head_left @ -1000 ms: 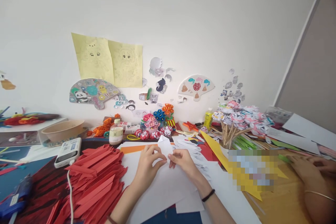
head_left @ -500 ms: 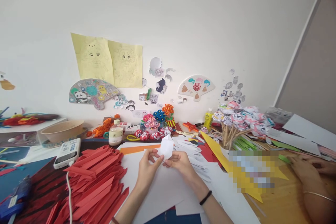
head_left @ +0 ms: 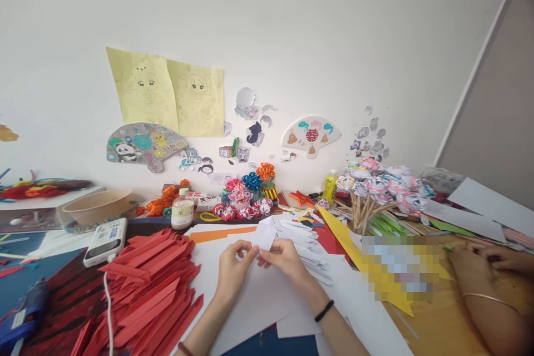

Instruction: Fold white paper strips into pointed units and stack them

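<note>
Between my two hands a small folded piece of white paper (head_left: pixel 265 232) stands up, its pointed top away from me. My left hand (head_left: pixel 237 264) pinches its lower left edge with thumb and fingers. On the lower right, my right hand (head_left: pixel 286 258) pinches it as well, and the fingertips of both hands nearly meet. Under my hands lie large white sheets (head_left: pixel 267 300). A heap of folded red paper strips (head_left: pixel 162 283) is left of my left hand. Folded white paper pieces (head_left: pixel 308 250) lie in a row just right of my right hand.
A white power bank (head_left: pixel 105 242) with a cable, a bottle (head_left: pixel 182 209) and a blue glue gun (head_left: pixel 25 314) are at left. Paper flowers on sticks (head_left: pixel 379 189) stand at back right. Another person's hands (head_left: pixel 479 261) work at far right beside yellow paper (head_left: pixel 346 245).
The folded white paper has tipped and turned slightly between my fingers, and its lower part is now more covered by them. The other person's hands have shifted a little left.
</note>
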The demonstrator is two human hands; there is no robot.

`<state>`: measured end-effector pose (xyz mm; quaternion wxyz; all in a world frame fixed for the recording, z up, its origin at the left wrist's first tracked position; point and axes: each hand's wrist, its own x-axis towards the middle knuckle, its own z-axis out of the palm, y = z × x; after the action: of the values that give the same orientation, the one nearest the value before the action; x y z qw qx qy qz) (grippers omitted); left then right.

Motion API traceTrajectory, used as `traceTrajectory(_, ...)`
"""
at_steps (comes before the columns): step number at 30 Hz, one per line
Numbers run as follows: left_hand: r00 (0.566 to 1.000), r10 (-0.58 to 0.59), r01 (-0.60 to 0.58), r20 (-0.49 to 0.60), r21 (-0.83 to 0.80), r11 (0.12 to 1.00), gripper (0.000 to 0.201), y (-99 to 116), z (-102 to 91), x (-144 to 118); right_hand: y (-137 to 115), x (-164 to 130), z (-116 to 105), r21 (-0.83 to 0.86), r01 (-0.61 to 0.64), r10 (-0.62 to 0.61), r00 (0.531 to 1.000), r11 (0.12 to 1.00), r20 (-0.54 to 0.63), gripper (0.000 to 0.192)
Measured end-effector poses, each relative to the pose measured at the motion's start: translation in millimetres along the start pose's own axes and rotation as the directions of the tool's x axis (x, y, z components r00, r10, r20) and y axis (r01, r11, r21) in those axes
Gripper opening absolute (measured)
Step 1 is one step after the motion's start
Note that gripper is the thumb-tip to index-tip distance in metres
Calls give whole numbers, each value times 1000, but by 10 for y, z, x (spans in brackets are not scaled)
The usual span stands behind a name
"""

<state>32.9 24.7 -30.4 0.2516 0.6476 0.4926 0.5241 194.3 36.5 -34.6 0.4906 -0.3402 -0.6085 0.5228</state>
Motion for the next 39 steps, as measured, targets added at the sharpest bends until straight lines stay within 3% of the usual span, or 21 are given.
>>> traceTrajectory(20,999,26,-27,33,36,999,33,19,-21,9,38,36,-23,-66,32,-35,999,997,-34,38)
traceTrajectory(39,972,90,-93,216,2,996,40,163,-25,-22,-107,8,-10,9,31,-30,993,999,-114,26)
